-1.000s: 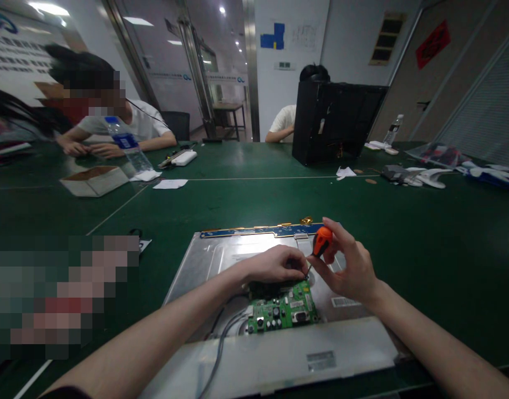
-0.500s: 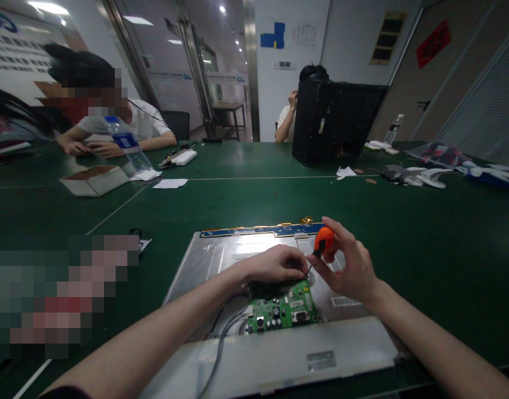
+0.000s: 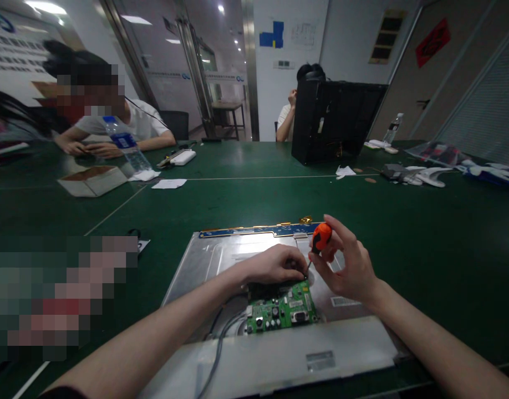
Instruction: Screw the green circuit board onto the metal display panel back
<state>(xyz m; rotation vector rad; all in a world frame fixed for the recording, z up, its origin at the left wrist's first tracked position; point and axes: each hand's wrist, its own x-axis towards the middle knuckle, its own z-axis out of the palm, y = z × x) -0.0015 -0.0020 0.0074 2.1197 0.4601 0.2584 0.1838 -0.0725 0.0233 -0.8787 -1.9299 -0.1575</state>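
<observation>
My right hand [image 3: 349, 265] grips a screwdriver [image 3: 321, 238] by its orange and black handle. The thin shaft slants down to the top right corner of a green circuit board [image 3: 281, 310]. At that corner my left hand [image 3: 281, 261] has its fingers closed near the screwdriver tip; whatever they pinch is hidden. Under both hands lies a silvery metal display panel [image 3: 221, 249] on the table. A blue circuit strip [image 3: 254, 231] runs along its far edge. Grey cables [image 3: 220, 349] leave the board's left side and cross the white near strip of the panel.
A black box-like casing [image 3: 337, 122] stands on the green table [image 3: 238, 199], with a person behind it. Another person sits at the far left near a bottle [image 3: 127, 144] and an open cardboard box [image 3: 92, 182]. Gloves [image 3: 429, 176] lie at right.
The screwdriver handle has turned slightly in my right fingers and stands more upright. My left hand has stayed at the board's corner. The view has shifted very little.
</observation>
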